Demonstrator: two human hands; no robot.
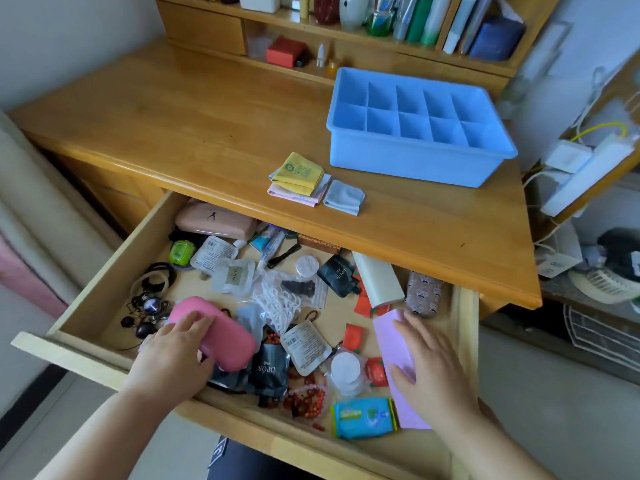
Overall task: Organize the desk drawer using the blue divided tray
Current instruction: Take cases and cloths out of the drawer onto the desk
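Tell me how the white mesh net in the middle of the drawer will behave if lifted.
The white mesh net looks limp and crumpled, so it will probably droop and stretch rather than hold shape. Its open weave lies over a dark clip and packets, so it may well snag and drag them along.

The honey-coloured wooden desk top [214,126] has a smooth, faintly glossy varnish, while the open pale wooden drawer [86,306] below it looks matt and unvarnished. At two o'clock on the desk, the blue divided plastic tray [415,164] is smooth with a dull sheen. Towards six o'clock from it, the small folded grey cloth [344,197] is soft and matt. In the drawer, the pink oblong case [228,344] is smooth, possibly satin plastic; the black foil sachet [270,370] is shiny and creased; the lilac flat box [398,355] looks like matt card.
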